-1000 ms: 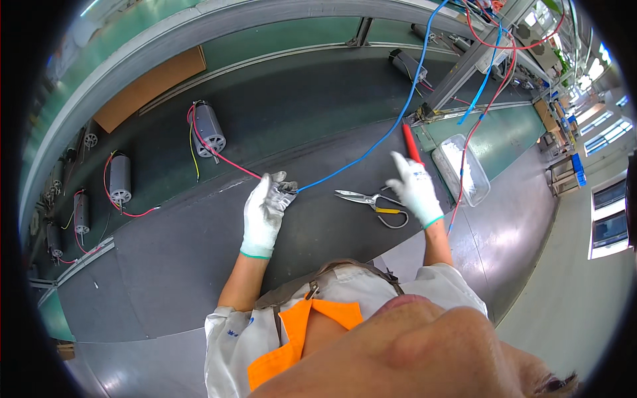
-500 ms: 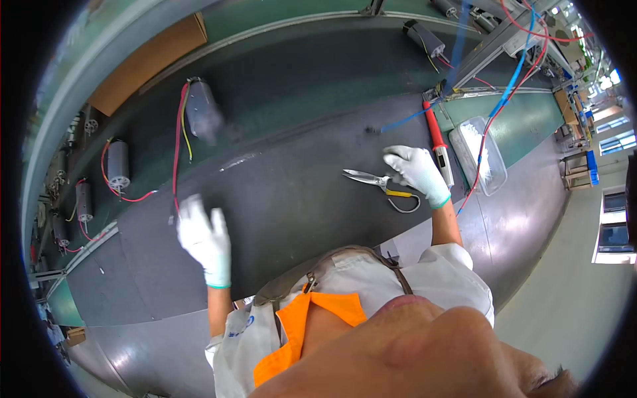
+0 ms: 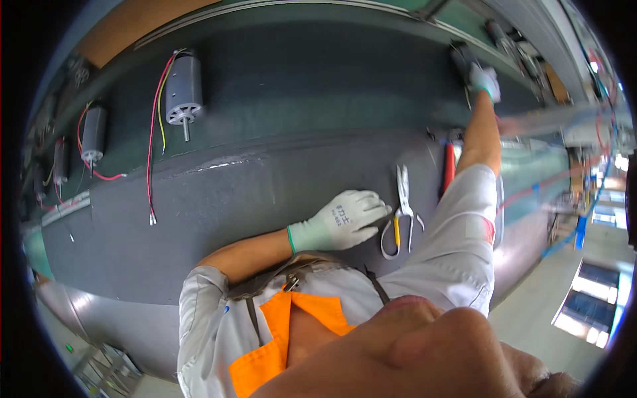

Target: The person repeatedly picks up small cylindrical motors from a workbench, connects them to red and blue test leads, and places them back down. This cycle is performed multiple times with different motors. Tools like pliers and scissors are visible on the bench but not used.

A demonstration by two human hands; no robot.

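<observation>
My left hand [image 3: 344, 220], in a white glove, rests palm down on the dark mat with its fingers spread. It holds nothing. Just to its right lie scissors [image 3: 402, 199] with yellow on the handle, blades pointing away from me. My right arm stretches to the far right, where my gloved right hand [image 3: 486, 82] grips a dark electric motor [image 3: 462, 61]; its fingers are partly hidden and slightly blurred. At the far left a grey electric motor [image 3: 183, 86] lies with its shaft toward me and red, yellow and black leads trailing.
Further left lie more motors, one grey [image 3: 94, 132] with red wires. A red-handled tool [image 3: 449, 166] is partly covered by my right sleeve. A cardboard piece [image 3: 133, 26] borders the back left. Blurred red and blue cables hang at the right.
My right hand has left the scissors and reached out to the far motor. My left hand has moved right, near the scissors, which now point away from me. The view has shifted.
</observation>
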